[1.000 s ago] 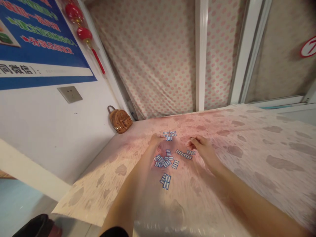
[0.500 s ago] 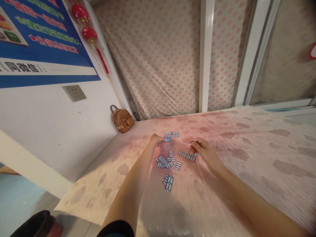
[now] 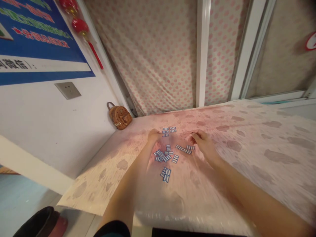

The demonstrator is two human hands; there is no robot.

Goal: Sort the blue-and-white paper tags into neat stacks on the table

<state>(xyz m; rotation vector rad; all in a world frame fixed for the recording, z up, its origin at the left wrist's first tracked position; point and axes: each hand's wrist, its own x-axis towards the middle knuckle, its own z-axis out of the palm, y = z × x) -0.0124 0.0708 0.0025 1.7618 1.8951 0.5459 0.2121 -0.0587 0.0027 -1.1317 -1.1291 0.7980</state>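
Note:
Small white pieces with blue edges lie on the cloth in several groups. My left hand [image 3: 153, 135] rests beside the far group of pieces [image 3: 165, 132], a fingertip at its left edge. Most of its fingers are hidden behind the back of the hand. To the right, my right hand [image 3: 201, 137] is closed in a pinch just above a slanted row of pieces [image 3: 184, 149]. What it pinches, if anything, is too small to make out. Between the forearms sits a jumbled heap of pieces [image 3: 161, 155], with a short strip [image 3: 175, 158] beside it and a small stack [image 3: 166, 174] nearer me.
A pale pink cloth with grey leaf shapes [image 3: 232, 144] covers the table. A small brown backpack-shaped bag [image 3: 120, 117] stands at the far left by the wall. A dotted curtain [image 3: 158, 52] hangs behind. A dark object [image 3: 37, 223] is at the lower left.
The view has shifted, so the table's near edge shows more. My right hand has lifted slightly away from the row's end, uncovering more pieces. My left hand stays by the far group.

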